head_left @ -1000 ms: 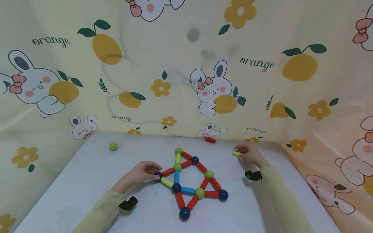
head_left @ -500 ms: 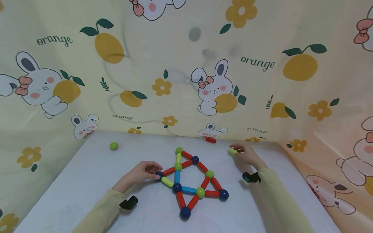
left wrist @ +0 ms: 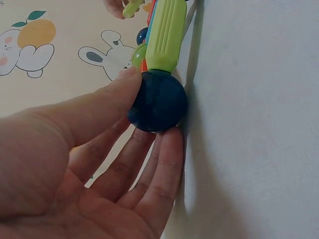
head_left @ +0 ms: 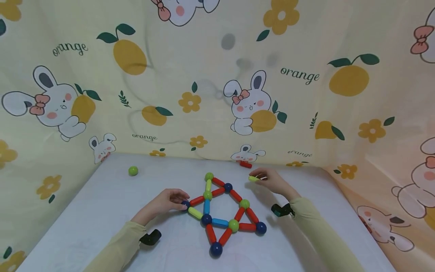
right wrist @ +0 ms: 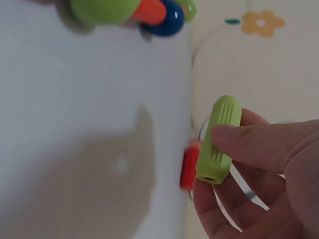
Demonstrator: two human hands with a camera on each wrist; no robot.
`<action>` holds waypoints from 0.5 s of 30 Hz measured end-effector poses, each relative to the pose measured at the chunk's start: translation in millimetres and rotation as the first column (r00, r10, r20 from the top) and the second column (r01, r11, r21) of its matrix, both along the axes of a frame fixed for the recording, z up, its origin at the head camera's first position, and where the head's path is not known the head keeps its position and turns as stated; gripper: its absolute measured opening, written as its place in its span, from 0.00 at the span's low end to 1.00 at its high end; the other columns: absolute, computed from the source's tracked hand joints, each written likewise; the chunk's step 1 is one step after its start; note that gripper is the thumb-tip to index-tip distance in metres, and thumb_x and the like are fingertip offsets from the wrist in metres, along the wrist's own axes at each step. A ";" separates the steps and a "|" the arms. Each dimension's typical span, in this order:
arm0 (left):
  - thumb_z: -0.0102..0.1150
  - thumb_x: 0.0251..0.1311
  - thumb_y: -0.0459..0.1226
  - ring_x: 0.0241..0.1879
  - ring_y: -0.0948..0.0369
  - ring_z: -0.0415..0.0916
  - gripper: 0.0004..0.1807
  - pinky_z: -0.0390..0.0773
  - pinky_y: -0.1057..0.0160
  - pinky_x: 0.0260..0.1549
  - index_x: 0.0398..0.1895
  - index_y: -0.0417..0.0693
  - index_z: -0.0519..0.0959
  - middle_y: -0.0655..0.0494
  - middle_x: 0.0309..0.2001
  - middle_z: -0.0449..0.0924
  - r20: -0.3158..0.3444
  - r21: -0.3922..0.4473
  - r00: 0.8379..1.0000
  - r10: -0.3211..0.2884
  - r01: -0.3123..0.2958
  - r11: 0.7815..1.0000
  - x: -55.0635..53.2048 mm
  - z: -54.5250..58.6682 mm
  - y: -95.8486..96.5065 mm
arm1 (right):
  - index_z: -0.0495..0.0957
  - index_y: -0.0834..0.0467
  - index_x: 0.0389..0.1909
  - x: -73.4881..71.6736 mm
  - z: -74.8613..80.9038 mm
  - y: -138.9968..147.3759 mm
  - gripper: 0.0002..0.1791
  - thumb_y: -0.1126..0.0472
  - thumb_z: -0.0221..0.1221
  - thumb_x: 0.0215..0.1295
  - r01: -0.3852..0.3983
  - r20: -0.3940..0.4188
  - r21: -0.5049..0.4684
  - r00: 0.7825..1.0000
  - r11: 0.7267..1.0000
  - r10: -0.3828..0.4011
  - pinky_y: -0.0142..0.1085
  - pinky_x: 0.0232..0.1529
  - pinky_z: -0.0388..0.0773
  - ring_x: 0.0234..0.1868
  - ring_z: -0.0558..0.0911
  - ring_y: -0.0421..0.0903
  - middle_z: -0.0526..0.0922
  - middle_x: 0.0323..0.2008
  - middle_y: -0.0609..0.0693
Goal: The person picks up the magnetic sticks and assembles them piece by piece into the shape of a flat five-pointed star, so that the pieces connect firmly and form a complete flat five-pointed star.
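Note:
A flat star-like frame of magnetic rods and balls lies on the white table [head_left: 102,211], with red, blue and lime rods joined by navy and green balls. At its left corner my left hand [head_left: 166,200] pinches a navy ball [left wrist: 158,102] between thumb and fingers; a lime rod [left wrist: 167,37] runs off that ball. My right hand [head_left: 273,182] holds a loose lime rod [right wrist: 219,142] between thumb and fingers, above the table to the right of the frame's top green ball [head_left: 209,176] and navy ball [head_left: 228,187].
A loose green ball [head_left: 133,170] sits at the back left of the table. Against the back edge lies a loose red rod [head_left: 246,164]. A printed curtain [head_left: 210,75] rises behind the table and along both sides.
My right hand has moved left with the lime rod, closer to the frame. The left hand stays on the navy ball, and the frame has kept its shape.

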State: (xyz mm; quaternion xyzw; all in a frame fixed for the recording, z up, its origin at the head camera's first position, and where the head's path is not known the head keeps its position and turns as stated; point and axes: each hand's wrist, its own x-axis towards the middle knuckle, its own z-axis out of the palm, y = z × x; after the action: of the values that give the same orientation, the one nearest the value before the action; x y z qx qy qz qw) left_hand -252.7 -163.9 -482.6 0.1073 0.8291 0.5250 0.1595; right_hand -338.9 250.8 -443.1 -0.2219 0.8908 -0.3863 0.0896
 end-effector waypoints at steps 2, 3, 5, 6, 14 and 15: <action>0.70 0.52 0.34 0.44 0.57 0.78 0.19 0.77 0.54 0.48 0.49 0.43 0.80 0.54 0.43 0.82 0.003 -0.002 1.000 0.006 -0.006 1.000 0.5 0.2 0.6 | 0.78 0.60 0.54 -0.1 -0.8 -8.2 0.18 0.69 0.61 0.63 -0.020 0.006 0.008 1.000 1.000 0.020 0.45 0.53 0.76 0.50 0.78 0.51 0.81 0.48 0.50; 0.70 0.52 0.34 0.43 0.57 0.78 0.19 0.77 0.54 0.48 0.49 0.43 0.80 0.54 0.43 0.82 0.006 -0.003 1.000 0.010 -0.010 1.000 0.6 0.0 0.8 | 0.78 0.60 0.54 -0.3 -1.7 -11.7 0.18 0.69 0.61 0.63 -0.029 0.008 0.014 1.000 0.999 0.029 0.44 0.52 0.76 0.49 0.78 0.50 0.81 0.48 0.49; 0.70 0.52 0.35 0.43 0.57 0.78 0.19 0.78 0.54 0.48 0.49 0.44 0.80 0.54 0.43 0.82 0.007 -0.006 1.000 0.014 -0.014 1.000 0.6 -0.7 1.2 | 0.78 0.61 0.54 -0.9 -3.7 -18.4 0.18 0.69 0.61 0.62 -0.045 0.010 0.020 0.999 0.999 0.045 0.43 0.52 0.76 0.48 0.78 0.49 0.81 0.47 0.48; 0.70 0.52 0.35 0.43 0.57 0.78 0.19 0.78 0.55 0.48 0.49 0.44 0.80 0.55 0.43 0.82 0.008 -0.006 1.000 0.015 -0.015 1.000 0.5 -1.1 1.3 | 0.78 0.61 0.54 -1.3 -4.6 -21.4 0.18 0.69 0.61 0.62 -0.057 0.008 0.024 0.998 0.998 0.057 0.42 0.52 0.76 0.48 0.78 0.49 0.81 0.47 0.48; 0.70 0.53 0.34 0.43 0.57 0.78 0.20 0.78 0.55 0.46 0.50 0.42 0.79 0.54 0.43 0.81 0.000 0.014 1.000 0.005 -0.005 1.000 1.0 0.9 0.1 | 0.79 0.64 0.52 -5.2 -8.5 -42.2 0.17 0.73 0.60 0.61 -0.128 0.008 0.020 0.992 0.992 0.128 0.43 0.52 0.76 0.46 0.78 0.49 0.82 0.45 0.50; 0.70 0.53 0.34 0.43 0.57 0.78 0.20 0.78 0.55 0.46 0.50 0.42 0.79 0.54 0.43 0.81 -0.001 0.012 1.000 0.005 -0.005 1.000 1.2 1.7 0.0 | 0.79 0.64 0.51 -5.8 -9.4 -44.2 0.17 0.73 0.60 0.61 -0.132 0.012 0.020 0.991 0.991 0.132 0.43 0.51 0.77 0.45 0.78 0.48 0.82 0.44 0.50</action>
State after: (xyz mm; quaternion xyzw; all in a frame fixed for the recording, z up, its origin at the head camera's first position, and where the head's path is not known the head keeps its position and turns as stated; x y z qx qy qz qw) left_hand -251.5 -163.8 -481.0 0.1063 0.8264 0.5302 0.1571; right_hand -344.7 206.6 -452.5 -0.2775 0.8777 -0.3712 0.1219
